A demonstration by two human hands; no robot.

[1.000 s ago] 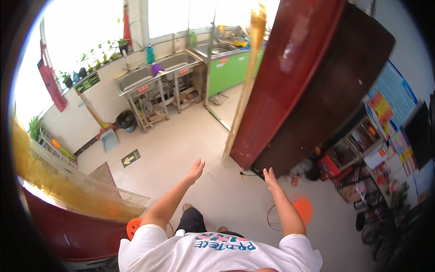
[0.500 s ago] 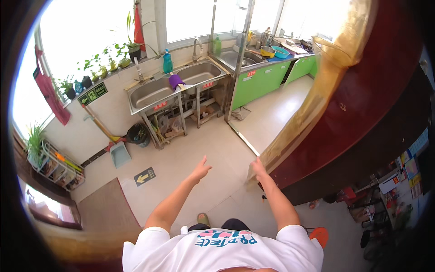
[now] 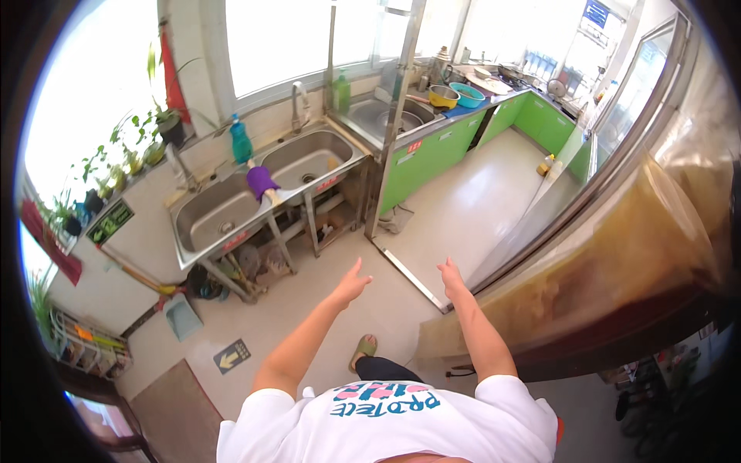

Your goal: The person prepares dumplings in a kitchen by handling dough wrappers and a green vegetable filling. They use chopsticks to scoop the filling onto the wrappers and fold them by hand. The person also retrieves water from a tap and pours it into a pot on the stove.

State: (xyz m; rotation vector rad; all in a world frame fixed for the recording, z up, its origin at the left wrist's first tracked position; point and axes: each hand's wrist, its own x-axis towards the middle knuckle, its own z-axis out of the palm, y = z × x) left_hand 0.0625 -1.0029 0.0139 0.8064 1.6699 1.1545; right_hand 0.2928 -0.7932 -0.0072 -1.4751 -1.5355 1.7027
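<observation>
The floor (image 3: 463,208) was pale and smooth. A steel double sink unit (image 3: 255,193) stood on it on thin legs, with a dustpan (image 3: 181,318) and a dark bucket (image 3: 202,284) resting on the floor just beside its left end. A floor sticker with an arrow (image 3: 231,355) lay flat near a brown mat (image 3: 174,409). A metal door track (image 3: 409,274) ran across the floor between the two areas. Green cabinets (image 3: 432,150) stood on the far part, and a yellow bottle (image 3: 546,164) stood near the glass panel. A wire rack (image 3: 85,343) stood by the left wall.

Head-worn fisheye, steeply downward, forward
</observation>
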